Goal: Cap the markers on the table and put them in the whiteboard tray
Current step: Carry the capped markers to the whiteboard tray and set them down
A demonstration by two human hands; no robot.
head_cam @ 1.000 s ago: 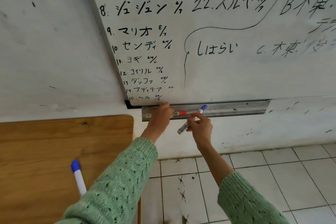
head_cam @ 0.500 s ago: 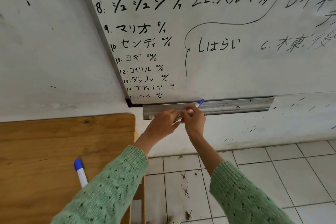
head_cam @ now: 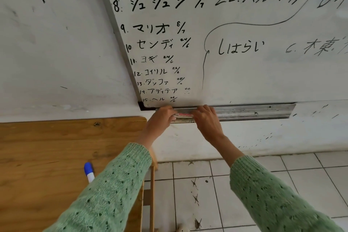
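Observation:
A white marker barrel with red print (head_cam: 184,116) lies along the left end of the metal whiteboard tray (head_cam: 254,112). My left hand (head_cam: 162,118) curls its fingers over the barrel's left end. My right hand (head_cam: 207,121) covers its right end, palm down, hiding the cap and tip. Only this short stretch of barrel shows between my hands, and I cannot tell whether a second marker lies there. Another marker with a blue cap (head_cam: 88,172) lies on the wooden table (head_cam: 47,147) at lower left, its lower part hidden by my left sleeve.
The whiteboard (head_cam: 235,52) with black handwriting hangs above the tray. The tray's right stretch holds nothing visible. White tiled floor (head_cam: 216,194) lies below the wall, to the right of the table's edge.
My right hand carried the blue-capped marker up from below the tray and laid it down into the tray. My left hand stayed at the tray's left end. The view moved slightly closer.

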